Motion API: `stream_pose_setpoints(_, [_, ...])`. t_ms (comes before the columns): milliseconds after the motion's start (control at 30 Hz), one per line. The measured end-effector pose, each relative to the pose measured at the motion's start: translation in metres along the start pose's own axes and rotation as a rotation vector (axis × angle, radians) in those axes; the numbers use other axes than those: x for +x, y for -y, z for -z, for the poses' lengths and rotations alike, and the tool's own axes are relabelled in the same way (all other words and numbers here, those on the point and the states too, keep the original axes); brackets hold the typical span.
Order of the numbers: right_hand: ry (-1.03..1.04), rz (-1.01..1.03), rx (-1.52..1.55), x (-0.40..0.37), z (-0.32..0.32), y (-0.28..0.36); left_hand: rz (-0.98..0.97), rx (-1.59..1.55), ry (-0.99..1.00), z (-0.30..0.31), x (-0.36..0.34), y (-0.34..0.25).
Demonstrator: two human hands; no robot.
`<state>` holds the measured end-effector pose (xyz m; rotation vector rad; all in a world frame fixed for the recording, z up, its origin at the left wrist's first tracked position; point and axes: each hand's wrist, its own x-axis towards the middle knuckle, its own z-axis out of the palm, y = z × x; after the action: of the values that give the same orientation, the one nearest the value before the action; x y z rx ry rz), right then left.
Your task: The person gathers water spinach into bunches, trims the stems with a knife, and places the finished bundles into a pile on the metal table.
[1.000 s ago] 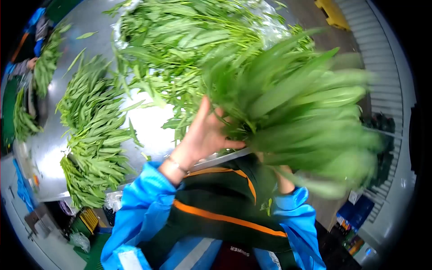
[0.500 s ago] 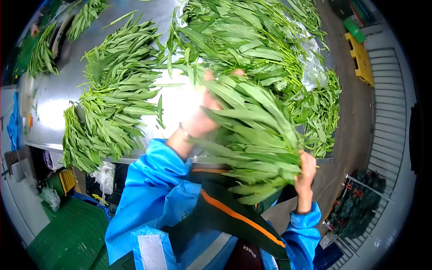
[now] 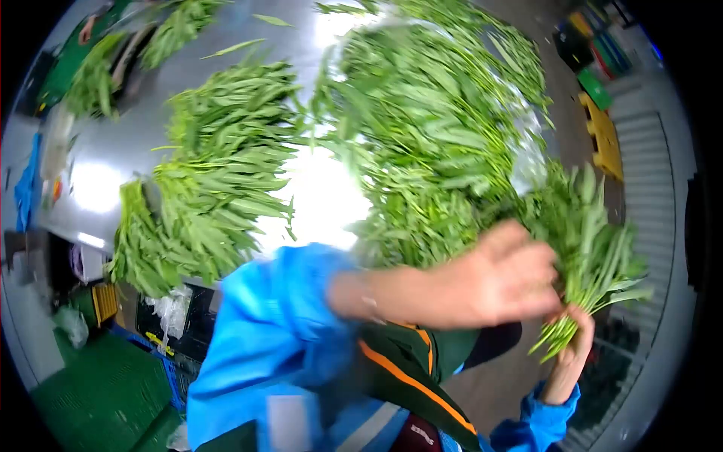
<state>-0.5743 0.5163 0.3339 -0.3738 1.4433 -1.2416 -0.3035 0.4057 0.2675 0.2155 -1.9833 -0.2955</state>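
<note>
My right hand (image 3: 576, 331) is closed around the stems of a bunch of water spinach (image 3: 584, 256), held off the table's right side. The long narrow leaves point up and the cut stem ends stick out below. My left hand (image 3: 508, 279) reaches across in front, its blurred fingers curled beside those stems. Whether it pinches any of them is hidden. Beyond it spreads a big loose heap of water spinach (image 3: 429, 105) on the metal table (image 3: 324, 188). To the left lies a row of sorted water spinach bunches (image 3: 218, 173).
Clear plastic sheeting (image 3: 527, 162) lies under the heap's right side. More greens (image 3: 181, 30) rest at the far left. A green crate (image 3: 98, 384) stands low at left, near a plastic bag (image 3: 173, 309). A yellow pallet (image 3: 602, 135) is on the floor at right.
The bunch has swung to the right and turned so its leaves point up. My left hand has moved from the table across to the stems. The view has shifted slightly.
</note>
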Motion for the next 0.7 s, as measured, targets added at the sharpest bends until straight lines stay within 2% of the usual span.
stream_pose_setpoints(33, [-0.072, -0.049, -0.066, -0.001, -0.024, -0.013, -0.055, -0.017, 0.02, -0.02, 0.004, -0.012])
stream_pose_setpoints(67, [-0.238, -0.061, -0.088, -0.012, -0.066, -0.028, -0.109, -0.039, 0.038, -0.032, 0.005, -0.017])
stream_pose_setpoints(133, [0.299, -0.479, -0.361, -0.013, -0.062, -0.029, -0.116, -0.114, 0.272, -0.025, 0.006, -0.015])
stream_pose_setpoints(167, [0.356, -0.541, -0.435, -0.018, -0.072, -0.026, -0.123, -0.038, 0.286, -0.023, 0.0, -0.013])
stream_pose_setpoints(267, [0.518, -0.662, -0.561, -0.023, -0.109, -0.014, -0.032, -0.197, 0.407, -0.007, -0.019, -0.013])
stream_pose_setpoints(300, [0.582, -0.655, -0.533, -0.019, -0.117, -0.008, 0.026, -0.387, 0.429, 0.0, -0.021, -0.006])
stream_pose_setpoints(333, [0.642, -0.651, -0.503, -0.013, -0.122, -0.006, 0.14, -0.411, 0.391, 0.005, -0.023, 0.003])
stream_pose_setpoints(400, [0.607, -0.672, -0.242, 0.016, -0.122, -0.006, 0.362, -0.459, 0.306, 0.014, -0.025, 0.028])
stream_pose_setpoints(433, [0.682, -0.52, -0.04, 0.021, -0.141, 0.001, 0.41, -0.456, 0.013, 0.02, -0.022, 0.045])
stream_pose_setpoints(467, [0.626, -0.328, -0.059, 0.03, -0.138, 0.004, 0.597, -0.471, -0.004, 0.034, -0.025, 0.069])
stream_pose_setpoints(500, [0.527, -0.212, -0.078, 0.041, -0.128, 0.002, 0.627, -0.541, -0.226, 0.047, -0.028, 0.102])
stream_pose_setpoints(533, [0.424, -0.095, -0.093, 0.053, -0.115, -0.005, 0.87, -0.566, -0.318, 0.079, -0.026, 0.121])
stream_pose_setpoints(567, [0.326, -0.061, -0.177, 0.062, -0.101, -0.013, 1.105, -0.607, -0.438, 0.112, -0.024, 0.14])
stream_pose_setpoints(600, [0.226, -0.025, -0.258, 0.07, -0.087, -0.02, 1.128, -0.549, -0.645, 0.129, -0.037, 0.167])
stream_pose_setpoints(633, [0.088, -0.084, -0.344, 0.075, -0.079, -0.027, 1.156, -0.592, -0.829, 0.147, -0.049, 0.195])
stream_pose_setpoints(700, [-0.022, -0.168, -0.371, 0.086, -0.049, -0.048, 1.016, -0.548, -1.147, 0.19, -0.07, 0.243])
